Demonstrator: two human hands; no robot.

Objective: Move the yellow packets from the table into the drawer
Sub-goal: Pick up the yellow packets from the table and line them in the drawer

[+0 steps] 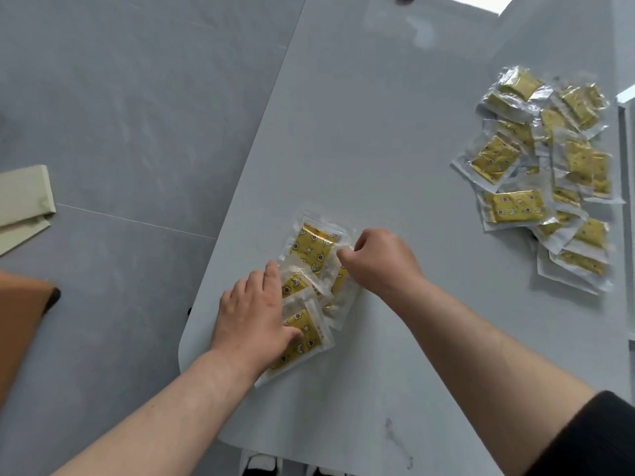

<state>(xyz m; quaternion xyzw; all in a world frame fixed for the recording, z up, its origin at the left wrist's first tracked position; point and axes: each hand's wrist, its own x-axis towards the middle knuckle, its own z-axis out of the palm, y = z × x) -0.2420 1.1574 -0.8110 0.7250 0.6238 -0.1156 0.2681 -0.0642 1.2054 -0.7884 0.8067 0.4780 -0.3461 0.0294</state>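
both hands on the small pile (311,247)

the left fingers (271,281) are lying straight and close together, pressing flat on the near packets of the small pile, with the thumb resting on the lowest one. the right fingers (347,258) are curling in and pinching the clear wrapper edge of a packet (338,285) on the pile's right side.

the left hand (256,314) is sitting palm down on the pile's left edge. the right hand (381,261) is sitting knuckles up at its upper right. both forearms are reaching in from the bottom, the right one coming out of a dark sleeve (591,438).

the small pile is lying on the grey worktop (378,115) near its near-left corner. its yellow packets are overlapping, each in a clear wrapper and showing star and moon prints. a big pile (549,173) of the same packets is sprawling well apart, at the worktop's right side.

a grey tiled floor (120,115) is showing to the left. a beige piece (24,201) and a brown piece (20,321) are poking in at the left border; what they are cannot be told. shoes (261,465) are peeking out below the worktop's near edge.
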